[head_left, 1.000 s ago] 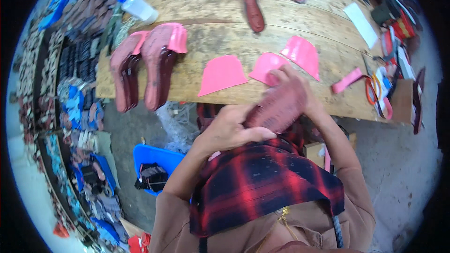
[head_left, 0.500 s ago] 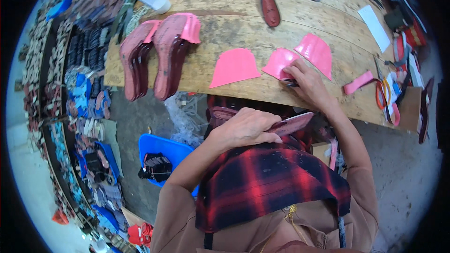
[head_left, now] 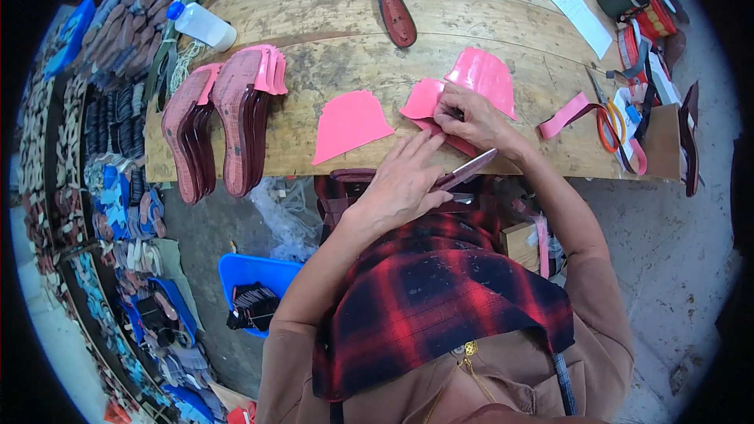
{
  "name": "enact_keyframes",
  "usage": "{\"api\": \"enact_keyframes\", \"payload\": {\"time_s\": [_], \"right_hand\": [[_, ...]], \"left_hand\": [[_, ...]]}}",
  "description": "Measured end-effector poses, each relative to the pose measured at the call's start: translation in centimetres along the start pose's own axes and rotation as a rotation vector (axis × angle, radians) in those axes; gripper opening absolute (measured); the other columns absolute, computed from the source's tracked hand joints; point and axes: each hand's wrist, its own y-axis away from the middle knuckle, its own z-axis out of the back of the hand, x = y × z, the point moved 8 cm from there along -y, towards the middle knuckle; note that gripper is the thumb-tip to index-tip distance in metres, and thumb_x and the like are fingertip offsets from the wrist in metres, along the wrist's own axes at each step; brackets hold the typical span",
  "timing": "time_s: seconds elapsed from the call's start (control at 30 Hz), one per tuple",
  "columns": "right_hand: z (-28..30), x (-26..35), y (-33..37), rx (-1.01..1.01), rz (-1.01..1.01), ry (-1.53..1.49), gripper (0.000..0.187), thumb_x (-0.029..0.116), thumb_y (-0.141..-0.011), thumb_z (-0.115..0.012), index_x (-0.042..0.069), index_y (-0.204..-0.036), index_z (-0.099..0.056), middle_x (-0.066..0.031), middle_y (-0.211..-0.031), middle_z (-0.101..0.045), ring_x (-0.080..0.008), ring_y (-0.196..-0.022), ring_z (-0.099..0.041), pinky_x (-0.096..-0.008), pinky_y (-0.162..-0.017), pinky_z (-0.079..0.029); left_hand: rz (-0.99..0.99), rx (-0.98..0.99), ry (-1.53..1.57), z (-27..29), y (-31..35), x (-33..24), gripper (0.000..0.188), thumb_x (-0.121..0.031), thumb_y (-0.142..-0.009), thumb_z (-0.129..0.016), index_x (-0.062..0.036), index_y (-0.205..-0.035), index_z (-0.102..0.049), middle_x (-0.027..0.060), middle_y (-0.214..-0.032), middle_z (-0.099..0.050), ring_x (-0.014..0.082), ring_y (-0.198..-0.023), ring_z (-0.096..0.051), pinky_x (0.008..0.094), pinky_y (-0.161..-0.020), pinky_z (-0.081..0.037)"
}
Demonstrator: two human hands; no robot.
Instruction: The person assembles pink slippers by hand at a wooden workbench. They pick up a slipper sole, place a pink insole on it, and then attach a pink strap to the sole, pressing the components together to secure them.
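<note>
My left hand (head_left: 402, 177) is closed around a dark red insole (head_left: 471, 169), tilted at the table's front edge, its fingertips reaching the pink piece above. Thumb and fingers of my right hand (head_left: 477, 119) pinch the near edge of that curved pink piece (head_left: 422, 96), which is partly lifted and folded. Part of it is hidden under my right hand. Just behind lies a glossy pink piece (head_left: 493, 78), and to the left a matte pink piece (head_left: 349, 127) lies flat. Two stacks of dark red insoles (head_left: 236, 133) with pink-covered ends stand farther left.
A white bottle with a blue cap (head_left: 206, 25) lies at the back left of the wooden table (head_left: 314, 39). More insoles (head_left: 390, 8) lie at the far side. Orange-handled scissors (head_left: 606, 122) and a pink strip (head_left: 567, 114) are on the right. Below stands a blue bin (head_left: 243, 267).
My left hand has moved up with the insole, closer to the right hand. The pink piece under my right hand is now lifted at its near edge. The whole view has shifted.
</note>
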Motion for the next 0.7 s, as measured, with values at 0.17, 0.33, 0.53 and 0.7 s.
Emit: {"api": "enact_keyframes", "payload": {"time_s": [0.17, 0.33, 0.53, 0.7], "right_hand": [[2.7, -0.4, 1.0, -0.231, 0.024, -0.234, 0.007, 0.007, -0.085, -0.061, 0.001, -0.084, -0.059, -0.0046, -0.087, -0.056, -0.0139, -0.083, -0.053, -0.0279, -0.075, -0.043], [10.1, 0.7, 2.9, -0.686, 0.040, -0.314, 0.004, 0.005, -0.087, -0.061, 0.001, -0.087, -0.061, -0.0033, -0.095, -0.060, -0.0087, -0.084, -0.053, -0.0235, -0.076, -0.042], [11.0, 9.5, 9.7, -0.987, 0.087, 0.107, 0.006, 0.003, -0.085, -0.062, 0.004, -0.092, -0.063, -0.0109, -0.106, -0.067, -0.0156, -0.087, -0.062, -0.0256, -0.072, -0.048], [1.3, 14.7, 9.5, -0.519, 0.331, 0.455, 0.017, 0.010, -0.084, -0.066, 0.001, -0.099, -0.063, -0.0171, -0.107, -0.067, -0.0309, -0.098, -0.067, -0.0375, -0.087, -0.053]], "left_hand": [[0.014, 0.025, -0.053, -0.4, -0.2, 0.3, 0.043, -0.038, -0.083, -0.068, -0.0015, -0.106, -0.066, 0.0232, -0.143, -0.043, 0.0361, -0.137, -0.036, 0.0531, -0.112, -0.023], [-0.005, 0.049, -0.050, -0.3, -0.6, 0.6, 0.049, -0.038, -0.083, -0.069, -0.0011, -0.114, -0.065, 0.0223, -0.143, -0.043, 0.0353, -0.136, -0.037, 0.0530, -0.112, -0.022], [0.245, -0.261, 0.664, 1.4, 0.9, 1.1, 0.038, -0.025, -0.085, -0.071, -0.0001, -0.114, -0.063, 0.0145, -0.114, -0.064, 0.0249, -0.103, -0.060, 0.0397, -0.090, -0.046], [0.429, -0.469, 1.234, 1.6, 2.6, 0.9, 0.027, -0.018, -0.089, -0.069, 0.0011, -0.106, -0.064, 0.0021, -0.093, -0.067, 0.0066, -0.079, -0.059, 0.0252, -0.071, -0.050]]}}
